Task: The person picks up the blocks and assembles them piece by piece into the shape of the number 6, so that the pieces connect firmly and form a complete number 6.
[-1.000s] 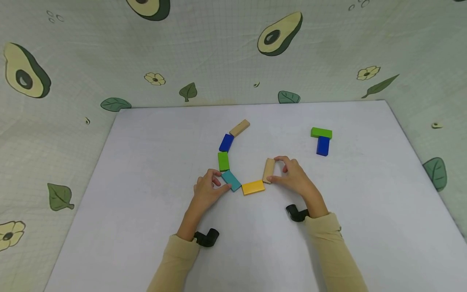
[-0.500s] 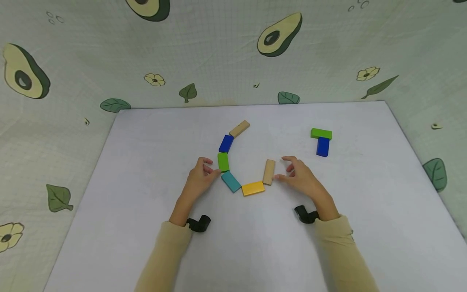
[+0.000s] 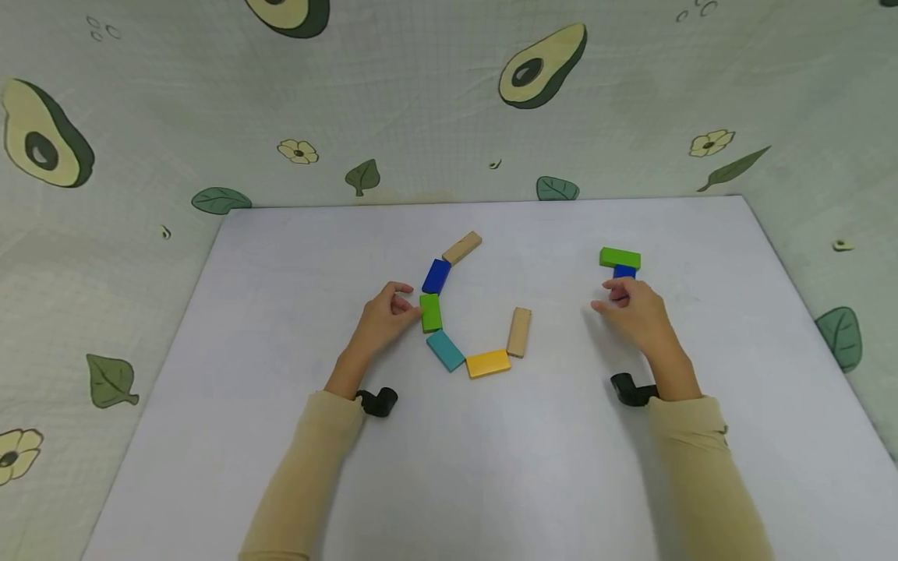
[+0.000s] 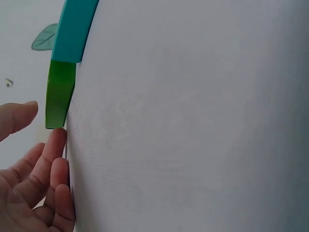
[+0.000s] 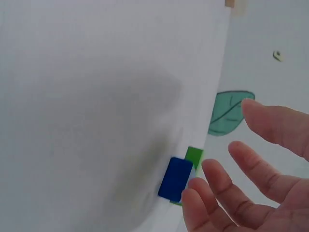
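Left hand [image 3: 382,319]: beside the green arc block [image 3: 431,313], having moved up from the teal block; grip half parted, holding nothing, though whether a tip touches the green is hard to tell.
Arc on the desk [image 3: 266,312]: green arc block, blue arc block [image 3: 436,276], teal block [image 3: 445,351], upper wooden block [image 3: 462,248], yellow block [image 3: 488,364], lower wooden block [image 3: 519,333]; curve unclosed between the two wooden ones.
Lower wooden block: let go by the right hand within the last second, and lying in place; its placing looks finished.
Loose pair: loose green block [image 3: 620,258], with the loose blue block [image 3: 624,272] at its near side.
Right hand [image 3: 640,315]: now over the loose blue block, grip wide, holding nothing; work seems to have shifted to this pair.
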`<state>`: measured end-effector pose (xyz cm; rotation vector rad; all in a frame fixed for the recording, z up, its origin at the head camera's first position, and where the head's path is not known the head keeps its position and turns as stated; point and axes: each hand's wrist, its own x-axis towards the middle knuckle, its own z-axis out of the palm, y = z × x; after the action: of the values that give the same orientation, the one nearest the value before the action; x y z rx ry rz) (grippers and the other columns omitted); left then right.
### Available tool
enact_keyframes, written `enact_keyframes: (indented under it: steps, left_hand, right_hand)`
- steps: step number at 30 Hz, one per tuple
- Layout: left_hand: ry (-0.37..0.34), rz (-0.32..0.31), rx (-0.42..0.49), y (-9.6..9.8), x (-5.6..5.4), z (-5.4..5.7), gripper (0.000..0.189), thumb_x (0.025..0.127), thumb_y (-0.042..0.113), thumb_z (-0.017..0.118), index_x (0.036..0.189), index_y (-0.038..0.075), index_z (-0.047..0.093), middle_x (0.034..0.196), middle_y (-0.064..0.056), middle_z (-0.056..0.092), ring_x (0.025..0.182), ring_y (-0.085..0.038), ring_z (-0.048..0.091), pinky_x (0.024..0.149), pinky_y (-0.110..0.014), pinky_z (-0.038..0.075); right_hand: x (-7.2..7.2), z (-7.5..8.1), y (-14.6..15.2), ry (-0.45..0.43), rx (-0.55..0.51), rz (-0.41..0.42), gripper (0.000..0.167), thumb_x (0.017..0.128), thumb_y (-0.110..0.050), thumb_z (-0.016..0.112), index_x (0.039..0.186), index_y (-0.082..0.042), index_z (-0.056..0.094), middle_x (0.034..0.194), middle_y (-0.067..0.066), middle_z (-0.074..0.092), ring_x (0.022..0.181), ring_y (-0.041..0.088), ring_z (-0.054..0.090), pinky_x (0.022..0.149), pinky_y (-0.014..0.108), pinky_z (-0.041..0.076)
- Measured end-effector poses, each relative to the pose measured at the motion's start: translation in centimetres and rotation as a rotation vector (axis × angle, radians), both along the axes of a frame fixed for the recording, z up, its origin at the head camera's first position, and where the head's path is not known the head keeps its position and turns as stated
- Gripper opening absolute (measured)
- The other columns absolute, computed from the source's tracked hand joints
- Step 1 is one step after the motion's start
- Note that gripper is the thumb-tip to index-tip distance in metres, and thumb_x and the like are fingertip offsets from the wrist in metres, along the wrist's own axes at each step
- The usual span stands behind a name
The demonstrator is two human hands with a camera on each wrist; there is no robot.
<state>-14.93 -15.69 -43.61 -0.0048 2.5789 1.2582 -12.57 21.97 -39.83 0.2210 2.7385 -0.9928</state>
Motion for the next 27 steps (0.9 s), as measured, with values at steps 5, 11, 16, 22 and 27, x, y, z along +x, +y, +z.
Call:
enact_keyframes:
  steps: [5, 11, 16, 22, 27]
  left_hand:
    - [-0.035, -0.010, 0.024, 0.0, -0.8, 0.0, 0.044, 0.086, 0.026, 0.064, 0.124, 0.008, 0.049, 0.097, -0.011, 0.062, 0.087, -0.022, 0.056, 0.076, -0.030, 0.044]
    - [-0.087, -0.005, 0.040, 0.0, -1.4, -0.1, 0.048, 0.083, 0.026, 0.068, 0.123, 0.008, 0.048, 0.098, -0.011, 0.061, 0.088, -0.022, 0.054, 0.076, -0.029, 0.041]
    - [-0.113, -0.001, 0.046, 0.2, -1.6, -0.3, 0.046, 0.081, 0.024, 0.069, 0.119, 0.007, 0.049, 0.096, -0.011, 0.061, 0.087, -0.022, 0.054, 0.075, -0.028, 0.040]
    - [-0.118, 0.003, 0.032, 0.4, -1.7, -0.2, 0.043, 0.081, 0.022, 0.069, 0.116, 0.006, 0.051, 0.094, -0.010, 0.059, 0.085, -0.022, 0.052, 0.072, -0.027, 0.039]
    - [-0.116, 0.002, 0.022, 0.4, -1.7, -0.1, 0.042, 0.081, 0.022, 0.069, 0.115, 0.005, 0.052, 0.092, -0.009, 0.058, 0.084, -0.021, 0.051, 0.071, -0.026, 0.038]
  right_hand:
    - [-1.0, -0.3, 1.9, 0.014, 0.049, -0.104, 0.058, 0.092, -0.030, 0.057, 0.130, 0.010, 0.038, 0.120, 0.031, 0.041, 0.108, 0.043, 0.042, 0.089, 0.053, 0.040]
    - [-2.2, -0.8, 3.2, -0.091, 0.076, -0.148, 0.072, 0.091, -0.039, 0.055, 0.135, 0.012, 0.029, 0.120, 0.033, 0.042, 0.103, 0.042, 0.044, 0.088, 0.053, 0.041]
    - [-2.8, -1.1, 3.5, -0.154, 0.099, -0.140, 0.073, 0.090, -0.041, 0.054, 0.132, 0.014, 0.032, 0.120, 0.034, 0.045, 0.105, 0.042, 0.046, 0.090, 0.053, 0.042]
    - [-3.2, -0.8, 3.5, -0.191, 0.106, -0.128, 0.072, 0.088, -0.039, 0.056, 0.129, 0.016, 0.036, 0.125, 0.036, 0.043, 0.110, 0.044, 0.045, 0.093, 0.054, 0.039]
    - [-3.5, -0.8, 3.6, -0.202, 0.119, -0.117, 0.068, 0.087, -0.037, 0.057, 0.126, 0.016, 0.040, 0.123, 0.036, 0.044, 0.106, 0.042, 0.046, 0.091, 0.053, 0.041]
